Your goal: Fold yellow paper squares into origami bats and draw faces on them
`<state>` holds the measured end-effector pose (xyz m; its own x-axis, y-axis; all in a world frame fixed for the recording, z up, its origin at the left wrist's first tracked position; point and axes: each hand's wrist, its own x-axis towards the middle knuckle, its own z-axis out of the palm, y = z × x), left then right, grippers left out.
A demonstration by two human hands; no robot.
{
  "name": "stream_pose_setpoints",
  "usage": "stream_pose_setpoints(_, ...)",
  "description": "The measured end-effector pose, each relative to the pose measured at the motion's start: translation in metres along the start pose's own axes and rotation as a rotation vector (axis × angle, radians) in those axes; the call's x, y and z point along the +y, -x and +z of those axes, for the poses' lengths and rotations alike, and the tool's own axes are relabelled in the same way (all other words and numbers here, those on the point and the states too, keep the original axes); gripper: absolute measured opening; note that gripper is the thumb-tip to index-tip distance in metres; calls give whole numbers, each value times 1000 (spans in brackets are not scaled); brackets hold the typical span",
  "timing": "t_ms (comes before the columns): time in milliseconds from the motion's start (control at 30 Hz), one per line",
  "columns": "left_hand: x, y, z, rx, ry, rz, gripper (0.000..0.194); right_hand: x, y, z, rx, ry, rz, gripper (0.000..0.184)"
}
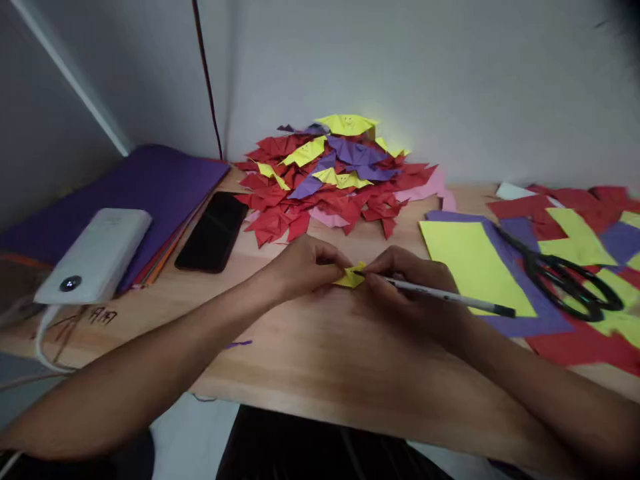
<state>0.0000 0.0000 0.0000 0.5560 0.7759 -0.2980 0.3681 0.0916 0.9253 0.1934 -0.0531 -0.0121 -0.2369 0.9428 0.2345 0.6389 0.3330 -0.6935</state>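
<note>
Pinched in my left hand (313, 267) is a small folded yellow paper piece (353, 276), held just above or on the wooden table (300, 367). My right hand (417, 283) grips a pen (450, 295) with a pale barrel and dark end, its tip at the yellow paper. Part of the folded piece is hidden by my fingers. Behind my hands rises a heap of folded paper figures (330, 180) in red, purple, yellow and pink. Some yellow ones bear small drawn faces.
Yellow sheets (475, 263) lie on purple paper at right, beside black-handled scissors (570, 277) and scattered red, yellow and purple scraps (575, 233). A black phone (213, 230), a white power bank (97, 253) with a cable, and large purple sheets (150, 187) lie at left.
</note>
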Motion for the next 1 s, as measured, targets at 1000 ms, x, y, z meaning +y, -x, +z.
stream_pose_setpoints(1000,-1,-5,0,14,12,-17,22,-3,2,-1,-14,26,21,7)
